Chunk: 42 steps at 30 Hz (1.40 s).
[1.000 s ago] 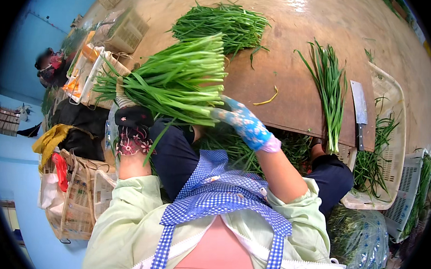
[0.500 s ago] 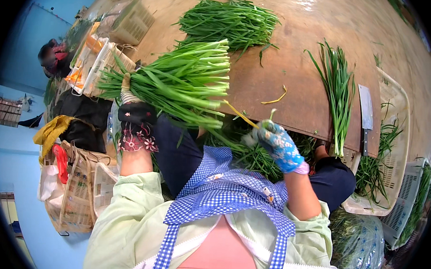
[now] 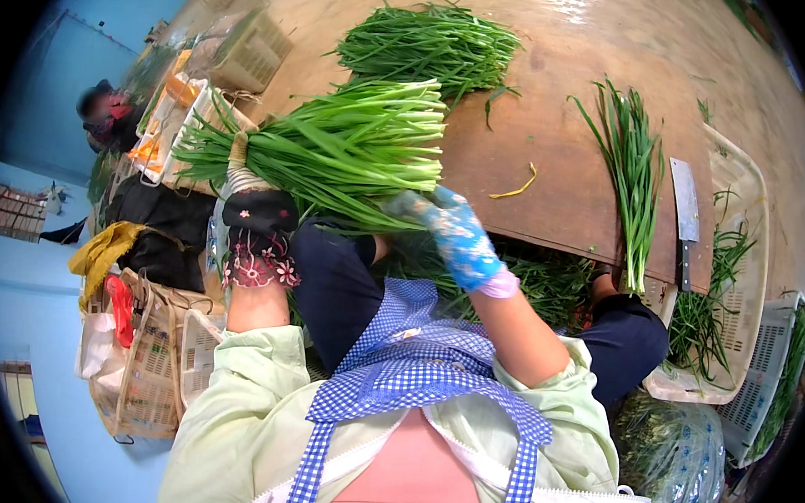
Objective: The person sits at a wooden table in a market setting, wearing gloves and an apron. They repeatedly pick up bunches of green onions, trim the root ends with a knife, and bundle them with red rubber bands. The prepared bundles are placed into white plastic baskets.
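Note:
A big bunch of garlic chives [image 3: 363, 145] lies sideways in the grip of my left hand [image 3: 239, 165], its pale cut stems pointing right and its leaf tips left. The glove on that hand shows below the leaves, with a dark embroidered cuff at the wrist. My right hand [image 3: 458, 232], in a blue flowered glove, is at the lower edge of the stems, its fingers closed there and partly blurred. A yellow withered leaf [image 3: 515, 183] rests on the brown board [image 3: 553, 159] just beyond.
Behind lies a heap of chives [image 3: 431, 48]. On the board's right are a smaller bunch [image 3: 626, 181] and a cleaver [image 3: 684, 203]. A white crate [image 3: 746, 297] stands right; baskets [image 3: 146, 366] and a person [image 3: 107, 113] are left. Loose greens [image 3: 537, 286] lie below the board.
My right hand has moved left and up to the stems. The yellow leaf it held no longer shows. The bunch in my left hand has shifted slightly.

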### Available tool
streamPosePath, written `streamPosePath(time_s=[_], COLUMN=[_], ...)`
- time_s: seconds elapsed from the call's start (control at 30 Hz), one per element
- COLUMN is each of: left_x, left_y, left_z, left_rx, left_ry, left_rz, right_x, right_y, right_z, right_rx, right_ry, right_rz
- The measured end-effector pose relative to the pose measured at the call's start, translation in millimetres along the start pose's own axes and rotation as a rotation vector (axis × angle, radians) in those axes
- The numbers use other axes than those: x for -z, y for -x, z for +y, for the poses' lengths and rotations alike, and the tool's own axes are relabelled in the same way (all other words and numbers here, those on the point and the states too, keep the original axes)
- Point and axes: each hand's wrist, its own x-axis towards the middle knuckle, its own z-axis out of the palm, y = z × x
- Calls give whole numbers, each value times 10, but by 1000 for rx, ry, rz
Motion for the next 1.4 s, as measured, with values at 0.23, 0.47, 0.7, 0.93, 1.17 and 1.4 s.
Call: streamPosePath(time_s=[0.23,0.47,0.7,0.93,1.17,1.4], left_x=[164,153,126,227,136,278], left_y=[-59,-100,-31,-21,-111,-115], left_z=[160,65,113,221,50,178], left_rx=[-64,-22,-88,-63,-24,-101], left_ry=[-5,5,-42,-29,-61,-61], left_rz=[232,262,334,423,407,443], right_x=[919,57,225,538,10,500], right_y=[600,198,140,521,-201,317], right_z=[146,-15,141,411,175,332], right_rx=[-350,-40,-166,-156,-193,-190], right_ry=[860,6,188,1103,-97,193], right_rz=[-22,89,-90,-317,-85,-260])
